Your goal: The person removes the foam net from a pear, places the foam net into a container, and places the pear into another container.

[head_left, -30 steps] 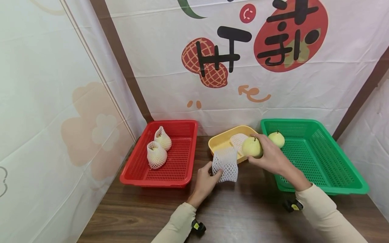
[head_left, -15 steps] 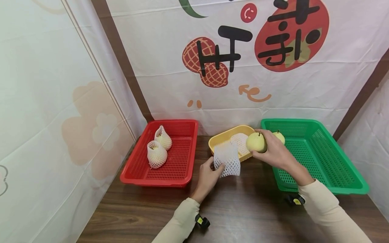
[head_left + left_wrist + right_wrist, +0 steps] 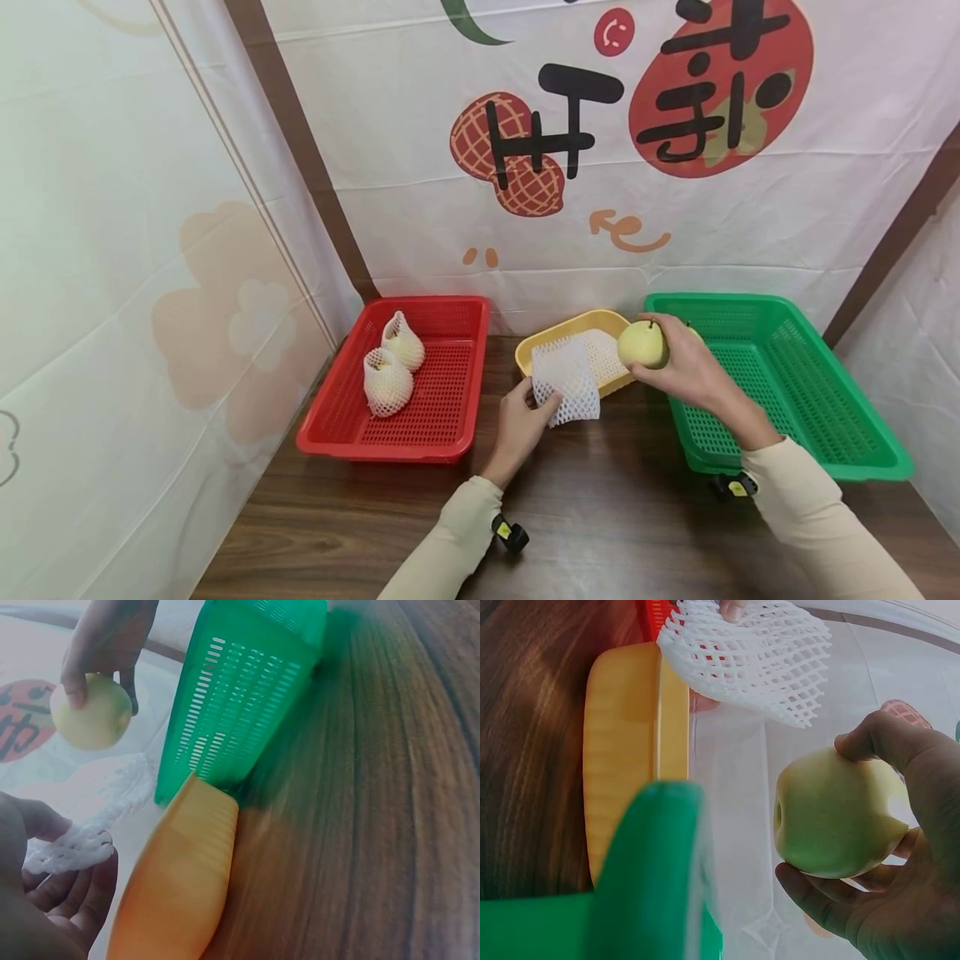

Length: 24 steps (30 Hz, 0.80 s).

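My left hand [image 3: 520, 427] pinches a white foam net sleeve [image 3: 566, 379] at its lower left edge, thumb in front. The sleeve is flat and overlaps the front of the yellow basket [image 3: 531, 348] in the head view. To its right, my right hand [image 3: 692, 367] grips a pale yellow-green pear [image 3: 642, 345] between thumb and fingers, stem up, beside the green basket's left side. The right wrist view shows the pear [image 3: 840, 814] held apart from the sleeve [image 3: 750, 656]. Inside the yellow basket lies more white foam netting [image 3: 602, 354].
Two pears in foam nets [image 3: 387, 385] sit in the red basket [image 3: 467, 417] at left. The green basket [image 3: 840, 400] at right holds another pear [image 3: 694, 332], mostly hidden behind my right hand. A printed cloth [image 3: 420, 208] hangs behind the wooden table [image 3: 600, 517].
My left hand has moved slightly up and right with the foam net sleeve. The pear in my right hand has shifted right, away from the yellow basket, and now covers most of the other pear.
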Tool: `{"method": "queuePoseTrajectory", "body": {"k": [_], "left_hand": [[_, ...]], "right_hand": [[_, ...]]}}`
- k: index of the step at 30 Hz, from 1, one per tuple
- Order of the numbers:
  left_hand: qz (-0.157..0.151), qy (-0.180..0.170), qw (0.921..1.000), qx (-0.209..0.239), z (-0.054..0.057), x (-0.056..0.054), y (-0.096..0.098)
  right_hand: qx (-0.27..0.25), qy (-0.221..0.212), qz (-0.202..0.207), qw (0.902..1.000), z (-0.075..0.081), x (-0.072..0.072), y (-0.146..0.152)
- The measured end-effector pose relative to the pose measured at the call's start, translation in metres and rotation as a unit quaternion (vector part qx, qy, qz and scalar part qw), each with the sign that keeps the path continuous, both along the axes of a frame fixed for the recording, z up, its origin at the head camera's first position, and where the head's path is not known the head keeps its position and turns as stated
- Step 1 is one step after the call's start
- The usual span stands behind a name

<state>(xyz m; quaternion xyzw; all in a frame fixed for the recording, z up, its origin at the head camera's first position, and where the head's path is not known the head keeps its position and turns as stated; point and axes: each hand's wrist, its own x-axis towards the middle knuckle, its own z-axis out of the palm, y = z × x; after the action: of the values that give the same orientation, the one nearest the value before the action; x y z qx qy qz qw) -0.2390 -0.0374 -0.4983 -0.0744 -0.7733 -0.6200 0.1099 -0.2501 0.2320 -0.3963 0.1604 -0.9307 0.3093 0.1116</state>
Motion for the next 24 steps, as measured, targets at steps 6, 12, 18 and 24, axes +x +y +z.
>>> {"method": "queuePoseTrajectory", "body": {"k": [6,12,18,24], "left_hand": [[0.006,-0.005,0.9999,0.008,0.004,-0.005,0.007],[0.004,-0.017,0.9997,0.015,0.008,-0.01,0.012],[0.003,-0.017,0.9998,-0.002,0.013,-0.016,0.015],[0.005,-0.015,0.9999,-0.007,0.017,-0.023,0.017]], "right_hand": [[-0.001,-0.013,-0.008,0.9999,0.002,-0.003,0.006],[0.003,-0.018,-0.015,0.9997,0.005,-0.006,0.011],[0.001,-0.017,-0.013,0.9998,0.008,-0.009,0.014],[0.003,-0.017,-0.015,0.9997,0.011,-0.014,0.015]]}}
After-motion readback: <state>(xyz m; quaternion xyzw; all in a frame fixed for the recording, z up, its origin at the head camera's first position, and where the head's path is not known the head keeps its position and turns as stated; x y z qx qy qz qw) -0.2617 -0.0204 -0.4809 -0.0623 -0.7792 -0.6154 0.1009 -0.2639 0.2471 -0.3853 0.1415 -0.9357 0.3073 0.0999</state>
